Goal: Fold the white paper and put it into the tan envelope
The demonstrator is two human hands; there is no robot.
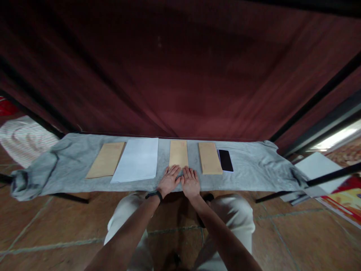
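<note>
My left hand (169, 180) and my right hand (190, 181) lie flat side by side on the near end of a narrow brown envelope (178, 152), fingers stretched out. The envelope rests on a grey cloth (248, 165) that covers a low table. A black band is on my left wrist. Left of my hands lies a white sheet (137, 159), and further left a larger brown envelope (106, 159). To the right lie another brown envelope (209, 157) and a black phone (225, 160).
A dark red curtain (180, 75) hangs right behind the table. A striped cloth (24, 138) lies at the far left. White and coloured papers (324, 169) sit on the tiled floor at the right. My knees are under the table's near edge.
</note>
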